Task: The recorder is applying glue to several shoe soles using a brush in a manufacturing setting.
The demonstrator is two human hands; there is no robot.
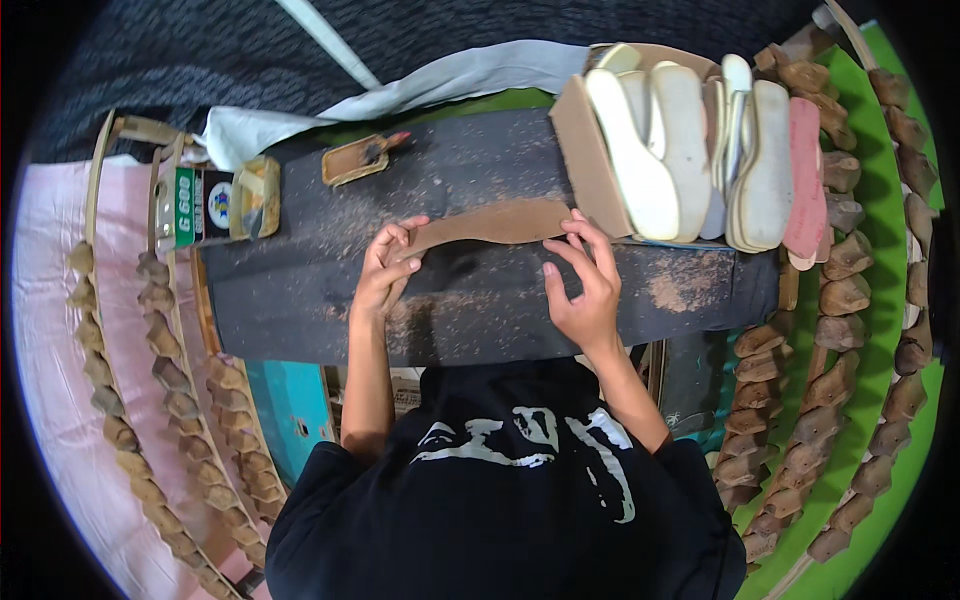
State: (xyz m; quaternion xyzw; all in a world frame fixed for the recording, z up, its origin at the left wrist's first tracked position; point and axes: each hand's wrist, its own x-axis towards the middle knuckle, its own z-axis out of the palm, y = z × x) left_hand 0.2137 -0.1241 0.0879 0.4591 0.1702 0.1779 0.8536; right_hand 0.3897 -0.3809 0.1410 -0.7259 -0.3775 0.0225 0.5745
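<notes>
Above the dark work table (320, 300), I hold a thin brown sole-shaped strip (485, 222) stretched sideways between my hands. Its lower edge curves inward at the middle. My left hand (382, 275) pinches the left end between thumb and fingers. At the other end, the fingers of my right hand (588, 290) close on the tip, while the right thumb stands apart from it. Beyond the strip lies a small shallow tray (355, 163) with a dark-bristled brush (377, 151) resting in it.
At the right, a cardboard box (590, 160) holds several pale insoles (688, 150), with pink insoles (803, 190) beside it. A tin can (185, 210) and a smeared tub (262, 195) stand left. Racks of brown shoe lasts (845, 295) flank the table. Brown crumbs (690, 285) litter it.
</notes>
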